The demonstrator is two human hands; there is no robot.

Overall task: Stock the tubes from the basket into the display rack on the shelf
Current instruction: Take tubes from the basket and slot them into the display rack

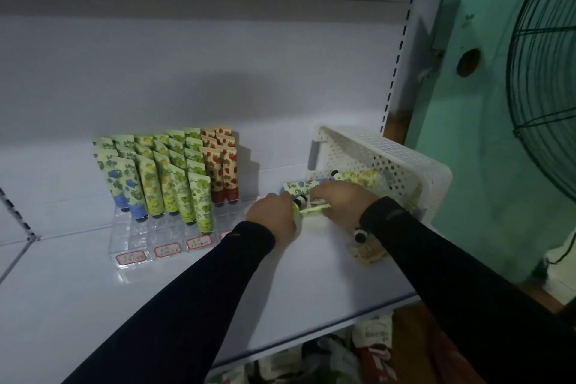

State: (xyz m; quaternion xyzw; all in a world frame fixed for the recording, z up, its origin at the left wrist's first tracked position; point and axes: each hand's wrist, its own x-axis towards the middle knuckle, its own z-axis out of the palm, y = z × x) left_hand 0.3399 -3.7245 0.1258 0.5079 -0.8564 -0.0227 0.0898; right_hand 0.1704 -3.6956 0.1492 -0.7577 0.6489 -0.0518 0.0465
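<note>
White shelf (pixel 156 290), dim light. Basket (pixel 389 153) is tipped on its side so the tubes (pixel 358 178) spill toward both hands. Left hand (pixel 272 217) and right hand (pixel 341 201) each curl around a pale green tube (pixel 311 210) between them. Rack (pixel 134 246) sits near on the left, front slots free, with bare shelf between.
</note>
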